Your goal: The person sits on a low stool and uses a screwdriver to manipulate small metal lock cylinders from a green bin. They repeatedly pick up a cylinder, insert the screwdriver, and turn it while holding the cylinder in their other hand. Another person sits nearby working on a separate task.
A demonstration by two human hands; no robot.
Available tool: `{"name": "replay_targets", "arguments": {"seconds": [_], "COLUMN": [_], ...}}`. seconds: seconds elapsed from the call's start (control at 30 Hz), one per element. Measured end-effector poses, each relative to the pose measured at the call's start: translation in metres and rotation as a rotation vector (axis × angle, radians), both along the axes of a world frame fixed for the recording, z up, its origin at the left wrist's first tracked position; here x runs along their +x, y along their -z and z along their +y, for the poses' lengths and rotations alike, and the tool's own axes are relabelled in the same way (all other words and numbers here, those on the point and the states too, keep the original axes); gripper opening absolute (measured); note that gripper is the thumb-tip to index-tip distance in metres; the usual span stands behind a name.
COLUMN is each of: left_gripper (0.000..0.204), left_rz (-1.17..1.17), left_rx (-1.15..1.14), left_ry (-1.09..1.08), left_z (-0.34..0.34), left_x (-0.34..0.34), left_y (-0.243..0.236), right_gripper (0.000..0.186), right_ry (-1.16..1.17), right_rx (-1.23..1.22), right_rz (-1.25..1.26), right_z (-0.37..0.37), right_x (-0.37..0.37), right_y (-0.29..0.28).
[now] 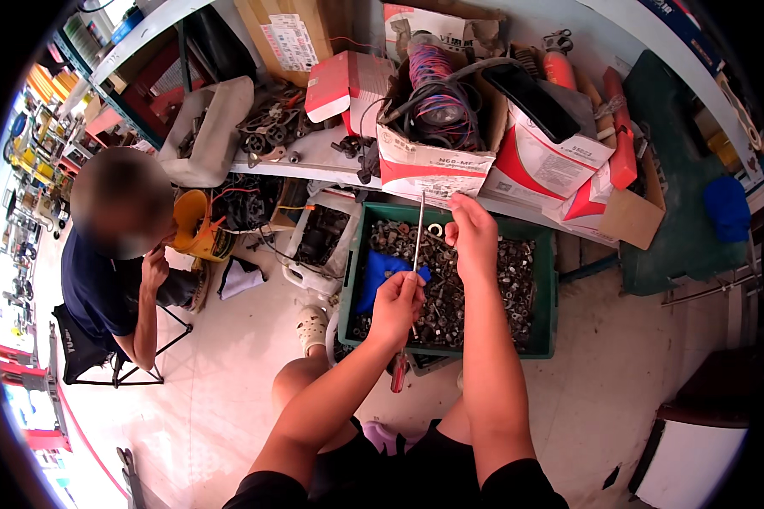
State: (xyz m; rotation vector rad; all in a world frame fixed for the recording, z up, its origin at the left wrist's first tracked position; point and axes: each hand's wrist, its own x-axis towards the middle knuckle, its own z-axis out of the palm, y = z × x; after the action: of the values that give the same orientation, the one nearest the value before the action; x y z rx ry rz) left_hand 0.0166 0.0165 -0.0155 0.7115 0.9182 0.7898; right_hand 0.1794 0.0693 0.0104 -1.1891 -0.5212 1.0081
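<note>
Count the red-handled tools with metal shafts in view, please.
1 that I can see: the red-handled tool, its shaft gripped in the left hand over the green bin. Others may be hidden.

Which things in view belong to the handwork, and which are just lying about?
Seemingly in use:
red-handled screwdriver, held in the left hand
green bin below the hands
small metal parts in it

Apparently just lying about:
black phone-like device on the boxes
coloured wire coil
yellow bucket
</note>
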Motion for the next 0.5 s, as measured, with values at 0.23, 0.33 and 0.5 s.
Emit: {"name": "replay_targets", "arguments": {"seconds": [0.23,0.33,0.5], "left_gripper": [0.022,0.023,0.022], "left_rz": [-0.037,-0.119,-0.103], "left_rx": [-0.1,-0.15,-0.134], "left_ry": [0.048,0.034,0.041], "left_z": [-0.006,-0.005,-0.008], "left_x": [-0.018,-0.027,-0.042], "left_y": [-0.015,-0.018,-0.021], "right_gripper": [0.032,0.036,0.038], "right_ry": [0.023,0.043,0.136], "right_rx": [-0.047,-0.182,-0.271], "right_rz": [0.119,-0.229,-1.083], "right_z": [0.017,0.031,0.04], "right_x": [-0.007,-0.008,-0.012], "right_y": [-0.004,-0.013,-0.017]}}
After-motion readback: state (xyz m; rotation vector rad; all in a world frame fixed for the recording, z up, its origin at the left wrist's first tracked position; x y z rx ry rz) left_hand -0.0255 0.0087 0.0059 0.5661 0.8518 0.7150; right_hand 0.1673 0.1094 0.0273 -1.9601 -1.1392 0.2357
